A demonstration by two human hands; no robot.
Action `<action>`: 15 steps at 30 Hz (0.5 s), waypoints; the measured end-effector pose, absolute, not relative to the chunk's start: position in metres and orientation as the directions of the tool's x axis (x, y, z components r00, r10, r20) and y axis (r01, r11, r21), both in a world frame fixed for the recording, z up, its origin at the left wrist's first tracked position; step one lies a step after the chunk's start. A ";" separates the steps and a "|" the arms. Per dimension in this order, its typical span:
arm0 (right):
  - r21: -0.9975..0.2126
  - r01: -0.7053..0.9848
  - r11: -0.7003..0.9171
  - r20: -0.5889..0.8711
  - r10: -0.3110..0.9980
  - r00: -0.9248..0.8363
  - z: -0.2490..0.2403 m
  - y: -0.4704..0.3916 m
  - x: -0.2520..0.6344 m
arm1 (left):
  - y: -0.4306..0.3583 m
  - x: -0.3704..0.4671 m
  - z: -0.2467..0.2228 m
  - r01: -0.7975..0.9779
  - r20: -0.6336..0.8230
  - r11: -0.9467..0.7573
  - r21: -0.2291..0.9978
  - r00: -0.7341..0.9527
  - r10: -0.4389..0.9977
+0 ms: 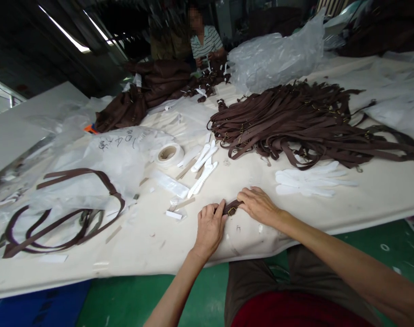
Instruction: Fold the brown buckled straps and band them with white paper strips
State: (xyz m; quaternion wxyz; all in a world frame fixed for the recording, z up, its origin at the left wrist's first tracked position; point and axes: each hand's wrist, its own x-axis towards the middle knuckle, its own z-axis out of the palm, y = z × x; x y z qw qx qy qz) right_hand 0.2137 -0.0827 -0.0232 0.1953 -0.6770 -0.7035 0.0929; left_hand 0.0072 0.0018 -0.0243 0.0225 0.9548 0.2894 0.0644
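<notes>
A folded brown strap [231, 207] with a small brass buckle lies between my two hands near the table's front edge. The fingers of my left hand [210, 225] are closed on its left end. My right hand [259, 205] grips the other end, fingers pressed together. Beyond my right hand, a large heap of brown straps [278, 120] with metal hooks spreads over the table. White gloves [309, 180] lie flat in front of that heap. White toothed strips [202, 175] and a roll of white tape [169, 155] rest beyond my left hand.
Loose brown straps [57, 227] curl on the table [135, 254] at the left, beside clear plastic sheeting [107, 156]. Brown fabric bundles [125, 109] and a large plastic bag [278, 59] are farther back. A person in a striped shirt [207, 43] is across the table.
</notes>
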 end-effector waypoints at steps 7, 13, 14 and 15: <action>-0.392 0.918 0.058 0.129 0.992 -0.007 -0.023 -0.075 0.212 | 0.005 0.009 -0.032 0.502 0.168 -0.865 0.004 0.852 0.495; -0.431 0.899 0.072 0.314 0.946 0.075 -0.011 -0.098 0.217 | 0.013 0.012 -0.018 0.529 0.157 -0.815 0.238 0.807 0.569; -0.444 0.894 0.058 0.357 0.927 0.117 -0.009 -0.106 0.223 | 0.013 0.013 -0.012 0.529 0.157 -0.774 0.348 0.781 0.605; -0.459 0.888 0.021 0.382 0.907 0.176 -0.007 -0.115 0.230 | 0.011 0.013 -0.007 0.520 0.148 -0.710 0.474 0.748 0.647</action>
